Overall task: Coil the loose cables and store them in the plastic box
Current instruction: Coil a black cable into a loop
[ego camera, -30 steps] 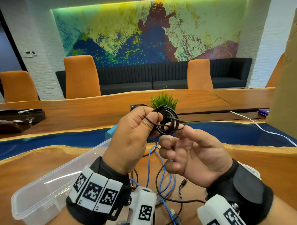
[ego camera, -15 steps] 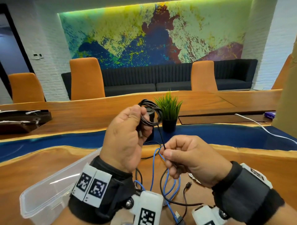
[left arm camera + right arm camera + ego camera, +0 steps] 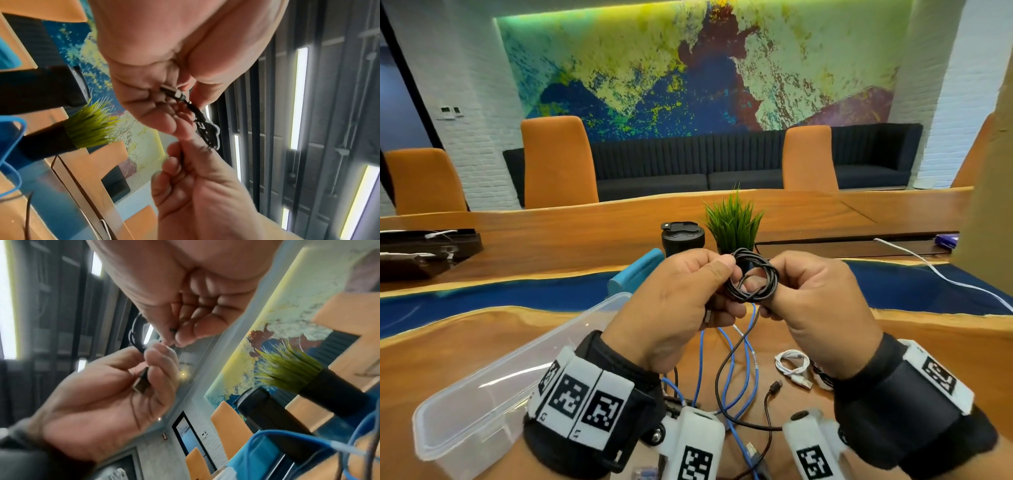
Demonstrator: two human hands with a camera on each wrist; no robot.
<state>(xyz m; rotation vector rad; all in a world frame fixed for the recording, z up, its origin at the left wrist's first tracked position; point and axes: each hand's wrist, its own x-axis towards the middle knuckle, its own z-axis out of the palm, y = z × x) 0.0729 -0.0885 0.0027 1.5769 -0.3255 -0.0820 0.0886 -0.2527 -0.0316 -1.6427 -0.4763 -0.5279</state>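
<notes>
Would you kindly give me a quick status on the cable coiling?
Left hand and right hand both gripping black cable coil; tail hanging. Plastic box open, nothing visible inside. Blue cable loose below.

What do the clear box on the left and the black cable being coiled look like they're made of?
The clear rectangular box looks like thin glossy plastic: the table shows through it and its rim catches highlights. The thin black cable seems rubbery or plastic-sheathed with a matte finish, bending into tight loops; its plug looks metal-tipped.
</notes>
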